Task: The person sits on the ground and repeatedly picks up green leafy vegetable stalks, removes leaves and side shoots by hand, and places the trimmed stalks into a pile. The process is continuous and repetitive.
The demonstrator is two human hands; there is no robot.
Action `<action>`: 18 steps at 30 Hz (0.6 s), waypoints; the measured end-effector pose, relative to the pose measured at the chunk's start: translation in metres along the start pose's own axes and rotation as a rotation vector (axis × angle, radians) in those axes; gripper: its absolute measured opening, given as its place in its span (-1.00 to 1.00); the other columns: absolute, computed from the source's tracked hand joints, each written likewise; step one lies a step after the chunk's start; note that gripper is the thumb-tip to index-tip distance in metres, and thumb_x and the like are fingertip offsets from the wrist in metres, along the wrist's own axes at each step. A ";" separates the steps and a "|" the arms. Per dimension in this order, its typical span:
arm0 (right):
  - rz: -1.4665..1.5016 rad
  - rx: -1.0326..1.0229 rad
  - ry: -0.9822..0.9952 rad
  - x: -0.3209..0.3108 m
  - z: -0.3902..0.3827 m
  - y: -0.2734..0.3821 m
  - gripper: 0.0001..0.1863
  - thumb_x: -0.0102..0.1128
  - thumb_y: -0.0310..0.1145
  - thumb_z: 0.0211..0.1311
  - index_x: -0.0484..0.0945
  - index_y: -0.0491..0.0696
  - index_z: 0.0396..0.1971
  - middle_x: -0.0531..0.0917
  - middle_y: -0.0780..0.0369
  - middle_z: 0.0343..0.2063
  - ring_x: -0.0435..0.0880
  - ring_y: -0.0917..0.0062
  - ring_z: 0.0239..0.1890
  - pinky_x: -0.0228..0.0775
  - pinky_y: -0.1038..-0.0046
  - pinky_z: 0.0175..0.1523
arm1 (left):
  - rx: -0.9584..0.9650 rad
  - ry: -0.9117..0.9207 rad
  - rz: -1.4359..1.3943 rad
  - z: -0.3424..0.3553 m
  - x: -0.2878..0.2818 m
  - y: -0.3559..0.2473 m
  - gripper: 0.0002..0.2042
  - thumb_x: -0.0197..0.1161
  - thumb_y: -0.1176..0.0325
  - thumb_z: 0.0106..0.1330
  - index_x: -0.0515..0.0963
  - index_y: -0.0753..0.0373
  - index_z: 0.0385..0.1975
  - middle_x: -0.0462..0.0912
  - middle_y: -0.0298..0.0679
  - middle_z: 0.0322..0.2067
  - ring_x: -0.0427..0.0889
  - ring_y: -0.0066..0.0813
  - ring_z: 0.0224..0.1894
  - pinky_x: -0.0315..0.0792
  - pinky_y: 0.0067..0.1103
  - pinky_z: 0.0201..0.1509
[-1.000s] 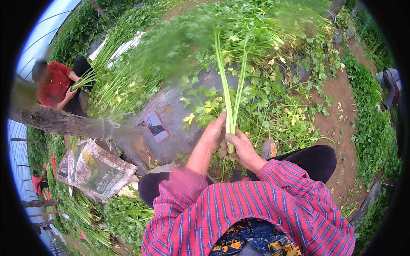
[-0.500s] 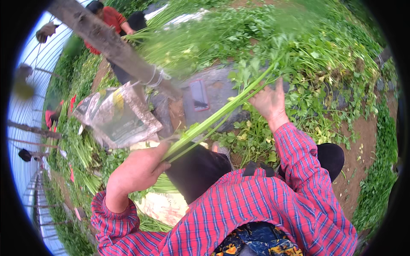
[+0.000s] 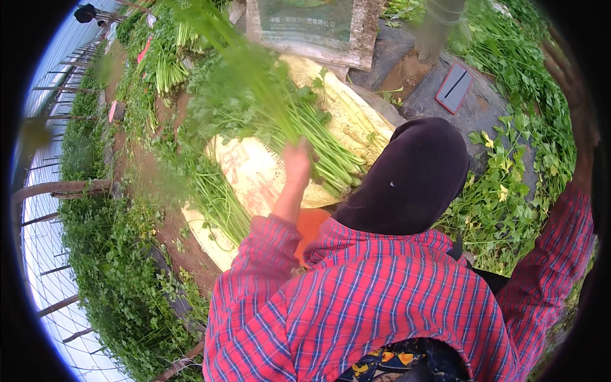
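Observation:
My left hand is closed round the base of a bunch of celery. Its leafy stalks point up and away to the left, smeared by motion. Just below and beside it lies a pile of cut celery, root ends toward my knee, on a spread yellow-white sack. More celery stalks lie at the sack's left edge. Out at the far right rim, my right hand is dark and blurred, so its fingers cannot be made out.
A printed plastic bag stands beyond the sack. To its right are a wooden post and a phone-like flat device on dark sheeting. My bent knee rises in the middle. Leafy plants grow along the left.
The view has swung left and down. My left hand has carried the celery over the pile on the sack; my right hand has left the stalks and moved out to the right rim.

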State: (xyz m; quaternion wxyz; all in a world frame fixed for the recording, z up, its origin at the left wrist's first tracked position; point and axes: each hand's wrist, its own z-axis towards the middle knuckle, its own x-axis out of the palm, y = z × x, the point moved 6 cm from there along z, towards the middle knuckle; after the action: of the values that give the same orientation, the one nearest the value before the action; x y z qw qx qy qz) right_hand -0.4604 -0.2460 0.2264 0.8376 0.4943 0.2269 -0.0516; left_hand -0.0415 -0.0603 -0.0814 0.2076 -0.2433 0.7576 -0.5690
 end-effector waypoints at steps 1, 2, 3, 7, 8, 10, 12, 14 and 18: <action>0.035 0.252 -0.064 -0.014 -0.020 -0.041 -0.39 -0.19 0.01 0.29 0.17 -0.11 0.19 0.32 0.07 0.12 0.38 0.30 0.12 0.21 0.35 0.22 | -0.119 -0.057 -0.089 0.001 0.009 0.038 -0.89 -0.05 0.40 0.30 0.25 0.31 -0.37 0.38 -0.22 -0.59 0.41 -0.45 -0.67 0.39 -0.50 -0.65; 0.043 0.432 -0.136 -0.031 -0.048 -0.077 -0.38 -0.16 0.02 0.27 0.18 -0.11 0.19 0.35 0.07 0.11 0.41 0.31 0.10 0.23 0.37 0.20 | -0.315 -0.131 -0.201 -0.002 0.015 0.078 -0.87 -0.03 0.38 0.29 0.27 0.33 -0.33 0.38 -0.18 -0.58 0.41 -0.36 -0.67 0.39 -0.41 -0.66; 0.060 0.647 -0.227 -0.050 -0.085 -0.112 -0.41 -0.12 -0.01 0.27 0.25 -0.11 0.16 0.38 0.09 0.10 0.42 0.36 0.09 0.26 0.39 0.16 | -0.426 -0.124 -0.191 -0.004 0.020 0.107 -0.82 -0.02 0.38 0.28 0.28 0.35 -0.23 0.40 -0.14 -0.56 0.42 -0.28 -0.66 0.39 -0.38 -0.65; 0.142 0.961 -0.678 -0.143 -0.235 -0.179 -0.53 0.04 -0.16 0.22 0.34 -0.13 0.04 0.56 0.16 -0.18 0.59 0.52 -0.24 0.44 0.53 -0.26 | -0.663 -0.183 -0.149 -0.007 0.006 0.163 -0.77 -0.07 0.35 0.27 0.29 0.28 -0.11 0.42 -0.13 -0.40 0.44 -0.19 -0.46 0.39 -0.18 -0.46; 0.252 0.961 -0.579 -0.158 -0.263 -0.185 -0.50 0.08 -0.19 0.20 0.31 -0.18 0.04 0.55 0.15 -0.22 0.58 0.58 -0.38 0.45 0.61 -0.35 | -0.715 -0.087 -0.209 -0.003 0.006 0.166 -0.77 -0.10 0.35 0.27 0.30 0.29 -0.14 0.41 -0.17 -0.43 0.40 -0.24 -0.51 0.39 -0.26 -0.45; 0.146 1.038 -0.639 -0.198 -0.328 -0.188 -0.50 0.09 -0.18 0.19 0.30 -0.19 0.03 0.56 0.18 -0.31 0.58 0.56 -0.43 0.46 0.56 -0.38 | -0.726 0.042 -0.195 0.010 0.009 0.159 -0.65 -0.21 0.21 0.30 0.27 0.39 -0.12 0.46 0.04 -0.24 0.49 -0.10 -0.26 0.43 -0.15 -0.26; 0.104 1.144 -0.669 -0.228 -0.385 -0.187 -0.60 0.09 -0.27 0.15 0.37 -0.21 -0.08 0.53 0.26 -0.47 0.49 0.60 -0.56 0.35 0.58 -0.50 | -0.760 0.104 0.029 0.013 0.008 0.143 -0.67 -0.11 0.19 0.24 0.33 0.34 -0.17 0.46 0.00 -0.19 0.49 -0.12 -0.16 0.45 -0.21 -0.18; 0.224 1.238 -0.740 -0.256 -0.435 -0.181 -0.65 0.06 -0.31 0.14 0.42 -0.20 -0.12 0.52 0.27 -0.52 0.46 0.58 -0.66 0.31 0.56 -0.60 | -0.717 -0.040 0.302 0.016 -0.015 0.110 -0.67 0.11 0.18 0.11 0.40 0.32 -0.26 0.46 -0.08 -0.20 0.49 -0.19 -0.15 0.47 -0.28 -0.22; -0.117 1.258 -1.253 -0.313 -0.518 -0.170 -0.67 0.05 -0.39 0.09 0.45 -0.19 -0.13 0.56 0.21 -0.49 0.52 0.55 -0.62 0.38 0.52 -0.59 | -0.156 -0.129 0.410 0.054 0.048 -0.019 -0.57 0.07 0.25 0.17 0.33 0.32 0.02 0.45 -0.13 -0.11 0.41 -0.35 -0.12 0.31 -0.47 -0.29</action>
State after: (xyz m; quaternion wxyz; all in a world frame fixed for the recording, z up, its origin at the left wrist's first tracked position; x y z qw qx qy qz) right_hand -0.9630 0.0663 0.0133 0.3772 0.7315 -0.3183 -0.4703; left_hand -0.0447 -0.1348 -0.0796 0.3474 -0.1356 0.8181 -0.4378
